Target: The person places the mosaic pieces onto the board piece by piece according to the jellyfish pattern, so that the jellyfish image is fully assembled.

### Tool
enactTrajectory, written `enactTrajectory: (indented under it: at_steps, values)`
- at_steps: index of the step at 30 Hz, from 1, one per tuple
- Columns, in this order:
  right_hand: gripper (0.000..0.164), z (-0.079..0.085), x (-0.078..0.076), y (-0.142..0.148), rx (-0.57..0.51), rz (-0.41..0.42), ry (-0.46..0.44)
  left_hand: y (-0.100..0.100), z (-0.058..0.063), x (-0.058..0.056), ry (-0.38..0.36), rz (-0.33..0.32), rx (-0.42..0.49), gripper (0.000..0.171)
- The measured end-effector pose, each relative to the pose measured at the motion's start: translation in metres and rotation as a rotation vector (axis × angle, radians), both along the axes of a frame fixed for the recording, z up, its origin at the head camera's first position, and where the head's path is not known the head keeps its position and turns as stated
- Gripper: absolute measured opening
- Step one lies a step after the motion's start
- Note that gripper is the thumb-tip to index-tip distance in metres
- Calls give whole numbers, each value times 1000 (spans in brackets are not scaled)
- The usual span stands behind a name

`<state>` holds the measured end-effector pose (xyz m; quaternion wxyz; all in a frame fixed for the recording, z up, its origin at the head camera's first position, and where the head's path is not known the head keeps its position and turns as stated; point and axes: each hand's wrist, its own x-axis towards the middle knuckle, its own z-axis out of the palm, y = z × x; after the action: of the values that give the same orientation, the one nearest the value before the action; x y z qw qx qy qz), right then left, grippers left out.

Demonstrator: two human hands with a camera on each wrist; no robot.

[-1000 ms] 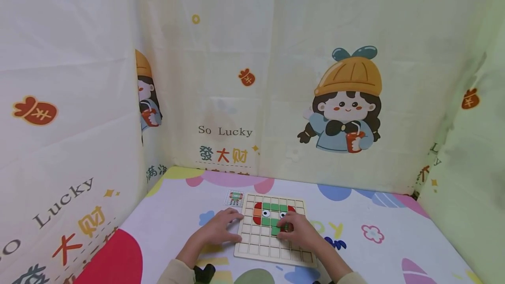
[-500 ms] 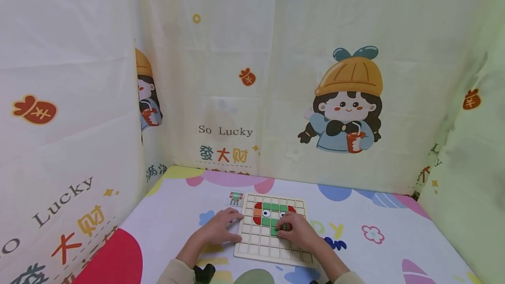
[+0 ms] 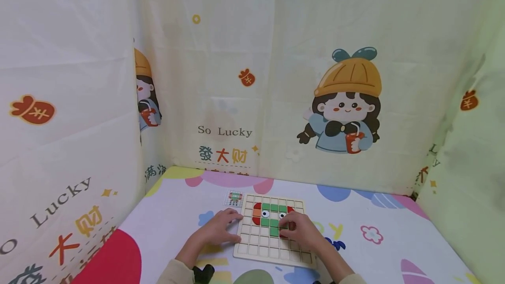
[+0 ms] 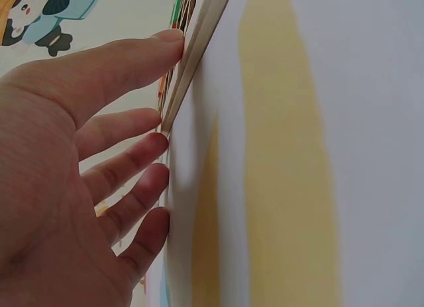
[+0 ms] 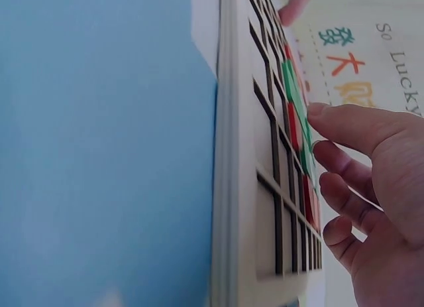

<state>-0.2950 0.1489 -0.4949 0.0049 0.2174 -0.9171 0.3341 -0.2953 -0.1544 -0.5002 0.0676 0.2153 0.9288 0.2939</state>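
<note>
A light wooden grid board [image 3: 258, 251] lies on the table, with green tiles [image 3: 274, 231], red rounded tiles [image 3: 257, 221], an orange tile [image 3: 257, 212] and eye tiles [image 3: 265, 214] in its cells. My left hand [image 3: 216, 227] rests against the board's left edge, thumb and fingers spread apart; the left wrist view shows its thumb at the wooden edge. Over the right half of the board, my right hand [image 3: 301, 231] has thumb and index fingertips at the tiles, with a gap between them. A red tile [image 5: 295, 126] shows near the thumb in the right wrist view. Some tiles are hidden behind this hand.
A small pattern card [image 3: 234, 198] with a green and red figure lies at the board's top left corner. Dark blue pieces [image 3: 335, 243] sit right of the right wrist. Printed cloth walls [image 3: 276, 100] enclose the patterned table [image 3: 388, 218].
My right hand has shifted slightly rightward over the tiles, and red now shows below its thumb beside the lower green tile. My left hand stays at the board's edge.
</note>
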Motion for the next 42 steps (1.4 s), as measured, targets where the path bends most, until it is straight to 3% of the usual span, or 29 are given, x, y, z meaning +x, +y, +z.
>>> enactTrajectory:
  at_steps: [8,17,25,31,42]
  values:
    - [10,3,5,25,-15,-41,29,-4,-4,0,5,13,5,64]
    - [13,5,11,57,7,-169,8,-5,-1,3,1,15,15,64]
    - [19,7,17,87,56,-98,-19,-4,3,4,2,13,20,64]
    - [23,2,20,93,108,-116,-56,-5,2,4,1,8,19,63]
    - [18,-1,22,96,136,-118,-30,-1,3,3,-4,-3,28,64]
